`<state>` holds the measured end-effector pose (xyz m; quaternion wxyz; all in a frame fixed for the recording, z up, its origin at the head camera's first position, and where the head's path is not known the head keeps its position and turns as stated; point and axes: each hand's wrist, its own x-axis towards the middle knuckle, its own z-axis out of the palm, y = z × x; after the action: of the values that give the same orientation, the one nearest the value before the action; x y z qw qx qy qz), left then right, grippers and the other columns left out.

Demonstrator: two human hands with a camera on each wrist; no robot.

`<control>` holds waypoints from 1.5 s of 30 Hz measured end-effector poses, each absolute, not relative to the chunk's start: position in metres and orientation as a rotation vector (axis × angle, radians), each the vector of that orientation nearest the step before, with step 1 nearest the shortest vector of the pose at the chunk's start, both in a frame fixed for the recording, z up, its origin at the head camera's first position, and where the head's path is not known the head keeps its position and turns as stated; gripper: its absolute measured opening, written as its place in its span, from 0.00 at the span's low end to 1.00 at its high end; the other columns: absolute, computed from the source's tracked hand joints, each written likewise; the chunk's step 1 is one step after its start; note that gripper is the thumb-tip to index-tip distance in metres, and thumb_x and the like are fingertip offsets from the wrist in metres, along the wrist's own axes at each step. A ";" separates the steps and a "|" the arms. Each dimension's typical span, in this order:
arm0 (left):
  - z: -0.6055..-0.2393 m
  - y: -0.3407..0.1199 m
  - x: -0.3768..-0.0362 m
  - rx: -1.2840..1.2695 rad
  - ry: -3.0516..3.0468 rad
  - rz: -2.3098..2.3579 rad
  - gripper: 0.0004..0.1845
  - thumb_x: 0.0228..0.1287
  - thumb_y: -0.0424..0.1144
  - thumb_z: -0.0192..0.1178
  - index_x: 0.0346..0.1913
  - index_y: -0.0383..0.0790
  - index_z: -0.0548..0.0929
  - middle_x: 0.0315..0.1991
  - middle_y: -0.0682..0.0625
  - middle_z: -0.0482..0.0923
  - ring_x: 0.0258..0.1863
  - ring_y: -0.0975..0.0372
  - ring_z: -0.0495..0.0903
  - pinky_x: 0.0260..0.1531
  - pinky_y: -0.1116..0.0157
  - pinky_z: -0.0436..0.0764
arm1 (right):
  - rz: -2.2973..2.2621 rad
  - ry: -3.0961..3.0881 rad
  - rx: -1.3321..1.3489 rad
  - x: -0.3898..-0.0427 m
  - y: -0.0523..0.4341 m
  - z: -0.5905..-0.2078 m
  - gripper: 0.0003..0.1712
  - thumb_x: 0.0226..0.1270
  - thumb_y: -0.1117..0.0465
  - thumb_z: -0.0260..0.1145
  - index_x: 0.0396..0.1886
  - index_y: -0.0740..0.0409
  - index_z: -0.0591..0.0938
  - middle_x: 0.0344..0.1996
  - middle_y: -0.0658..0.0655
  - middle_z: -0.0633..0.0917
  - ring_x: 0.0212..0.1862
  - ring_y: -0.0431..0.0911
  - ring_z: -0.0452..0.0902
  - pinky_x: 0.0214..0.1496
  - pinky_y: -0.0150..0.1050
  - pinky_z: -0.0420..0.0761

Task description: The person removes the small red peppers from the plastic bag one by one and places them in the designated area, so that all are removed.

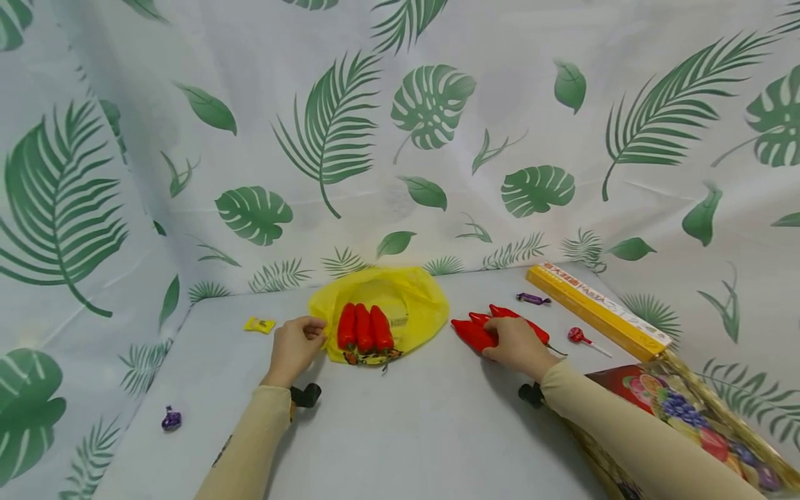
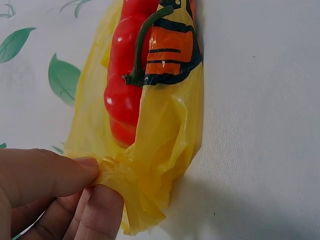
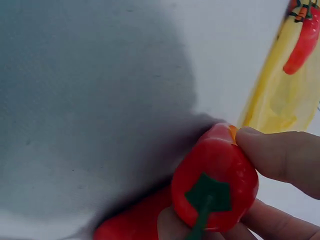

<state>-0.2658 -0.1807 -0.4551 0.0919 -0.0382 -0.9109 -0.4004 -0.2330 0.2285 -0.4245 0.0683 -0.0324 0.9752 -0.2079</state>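
My left hand pinches the left edge of a yellow plastic bag between thumb and fingers. Three red chili peppers lie side by side in the bag's opening, stems toward me. In the left wrist view, the gathered film sits at the fingertips, near a pepper with a green stem. To the right, my right hand grips one red chili pepper, its stem end facing the right wrist camera. Another pepper lies beside it, partly hidden by fingers.
Behind the right hand lie a purple wrapped candy, a lollipop and a long yellow pasta box. A fruit-printed package is under the right forearm. On the left are a yellow candy and a purple candy.
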 end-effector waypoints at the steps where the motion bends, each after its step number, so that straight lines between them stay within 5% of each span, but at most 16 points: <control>1: -0.455 -0.181 -0.266 -0.110 -2.707 -1.185 0.10 0.63 0.32 0.70 0.46 0.35 0.89 0.38 0.43 0.90 0.37 0.56 0.87 0.37 0.62 0.87 | -0.618 2.937 -0.089 -0.233 0.228 -0.425 0.33 0.61 0.58 0.77 0.64 0.67 0.81 0.58 0.66 0.85 0.56 0.58 0.78 0.62 0.62 0.80; 11: -0.453 -0.181 -0.266 -0.081 -2.708 -1.194 0.10 0.63 0.31 0.70 0.46 0.35 0.89 0.38 0.43 0.89 0.37 0.56 0.86 0.37 0.63 0.86 | -0.559 2.932 -0.099 -0.236 0.222 -0.427 0.32 0.57 0.57 0.80 0.60 0.66 0.84 0.47 0.61 0.88 0.49 0.53 0.79 0.54 0.56 0.85; 24: -0.455 -0.186 -0.265 -0.073 -2.691 -1.209 0.10 0.62 0.31 0.71 0.46 0.35 0.90 0.38 0.43 0.89 0.37 0.56 0.87 0.38 0.62 0.87 | -0.781 2.998 -0.244 -0.249 0.199 -0.416 0.32 0.65 0.56 0.75 0.66 0.66 0.80 0.55 0.65 0.88 0.52 0.55 0.83 0.61 0.57 0.85; 32: -0.460 -0.191 -0.266 -0.053 -2.685 -1.215 0.10 0.61 0.30 0.71 0.45 0.35 0.90 0.37 0.44 0.89 0.36 0.57 0.86 0.35 0.66 0.86 | -1.080 2.852 -0.293 -0.266 0.145 -0.430 0.33 0.67 0.53 0.75 0.66 0.65 0.81 0.61 0.65 0.86 0.57 0.56 0.86 0.59 0.49 0.87; 45: -0.464 -0.189 -0.266 -0.040 -2.670 -1.239 0.09 0.61 0.30 0.72 0.44 0.36 0.90 0.37 0.45 0.90 0.35 0.59 0.86 0.36 0.65 0.87 | -1.199 2.727 -0.194 -0.291 0.062 -0.452 0.36 0.63 0.50 0.78 0.67 0.61 0.81 0.56 0.58 0.88 0.53 0.50 0.83 0.59 0.46 0.87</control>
<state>-0.2655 -0.1893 -0.4639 0.0987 -0.0136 -0.9025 -0.4190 -0.2915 0.0615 -0.4522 0.0782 -0.0649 0.9107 -0.4004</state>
